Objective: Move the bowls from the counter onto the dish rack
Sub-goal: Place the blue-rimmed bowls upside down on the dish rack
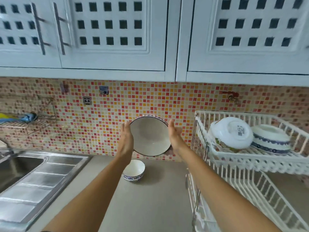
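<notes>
Large round white ceramic bowl with a dark rim and blue-patterned outside (150,137), lifted clear of the tabletop, tilted so the hollow faces the camera. Left hand (127,138) flat against its left edge, right hand (174,136) flat against its right edge; fingers straight and pointing up, palms turned inward, bowl squeezed between the two. Both bare forearms stretched forward from the lower edge of the view.

Below the left hand, just under the held bowl: small white bowl with a blue band around its outside (133,170), upright on the grey-beige tabletop (150,206), apart from both hands.

To the right of the right hand: white wire two-tier dish rack (250,160). On its upper tier, white bowl with a printed label on its base (231,133), tipped on its side with the base toward the camera; touching it on the far side from the hands, white bowl with blue patterned bands (270,139), upside down.

To the left of the left hand and lower: stainless steel sink with a ribbed draining board (41,173).

Behind the hands: mosaic wall of small red, orange and cream tiles (103,124). Above the hands: white cupboard doors with square cut-outs (113,34).
</notes>
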